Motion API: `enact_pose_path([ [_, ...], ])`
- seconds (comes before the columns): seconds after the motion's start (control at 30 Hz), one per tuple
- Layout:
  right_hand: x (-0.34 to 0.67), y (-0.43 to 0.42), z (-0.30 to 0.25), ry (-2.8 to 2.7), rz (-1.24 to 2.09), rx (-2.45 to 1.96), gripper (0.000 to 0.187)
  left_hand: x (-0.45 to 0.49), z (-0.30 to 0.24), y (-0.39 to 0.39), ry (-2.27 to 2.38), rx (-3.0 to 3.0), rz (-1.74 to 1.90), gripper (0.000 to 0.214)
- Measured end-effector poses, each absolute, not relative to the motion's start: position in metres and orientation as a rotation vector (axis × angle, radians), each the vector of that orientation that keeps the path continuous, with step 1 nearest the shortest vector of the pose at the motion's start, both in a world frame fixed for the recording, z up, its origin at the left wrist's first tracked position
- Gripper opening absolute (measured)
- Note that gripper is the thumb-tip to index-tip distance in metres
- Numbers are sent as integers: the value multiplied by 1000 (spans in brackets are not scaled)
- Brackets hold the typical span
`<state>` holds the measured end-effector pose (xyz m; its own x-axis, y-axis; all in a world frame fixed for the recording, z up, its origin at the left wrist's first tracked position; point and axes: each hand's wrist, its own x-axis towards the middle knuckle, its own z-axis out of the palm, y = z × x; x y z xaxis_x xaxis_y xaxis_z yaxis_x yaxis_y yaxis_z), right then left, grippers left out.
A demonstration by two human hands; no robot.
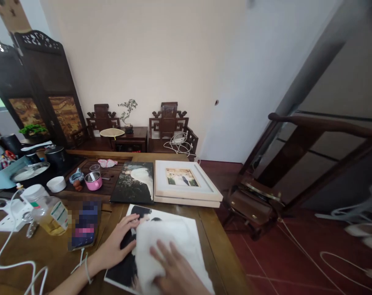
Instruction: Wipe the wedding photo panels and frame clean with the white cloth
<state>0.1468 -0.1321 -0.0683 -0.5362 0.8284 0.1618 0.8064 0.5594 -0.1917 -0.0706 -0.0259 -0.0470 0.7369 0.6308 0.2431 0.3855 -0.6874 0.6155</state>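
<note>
A photo print panel (121,262) with dark and white areas lies flat near the table's front edge. My left hand (121,235) rests on its left side, fingers spread and holding nothing. A white cloth (149,246) covers much of the panel's middle. My right hand (176,264), a little blurred, presses on the cloth with its fingers apart. What the panel pictures is largely hidden under the cloth and my hands.
Beyond the panel lie a dark photo panel (132,184) and stacked white frames (186,192). To the left are a phone (84,225), a bottle of yellowish liquid (52,219), a power strip (10,217) and a pink cup (94,182). A wooden chair (309,151) stands right.
</note>
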Motion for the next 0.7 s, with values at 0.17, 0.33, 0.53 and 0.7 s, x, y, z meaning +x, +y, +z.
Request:
enact_pose_path([
  [0.17, 153, -132, -102, -2558, 10, -1319, 37, -69, -42, -24, 728, 2373, 536, 42],
  [0.33, 181, -115, -63, -2377, -32, -1509, 28, -69, -42, -27, 763, 2335, 531, 41],
  [0.53, 182, -104, -59, -2183, -148, -1476, 33, -71, -50, -29, 779, 2325, 551, 42],
  [0.7, 153, -114, -55, -2207, 85, -1780, 35, -74, -63, -27, 772, 2351, 687, 39],
])
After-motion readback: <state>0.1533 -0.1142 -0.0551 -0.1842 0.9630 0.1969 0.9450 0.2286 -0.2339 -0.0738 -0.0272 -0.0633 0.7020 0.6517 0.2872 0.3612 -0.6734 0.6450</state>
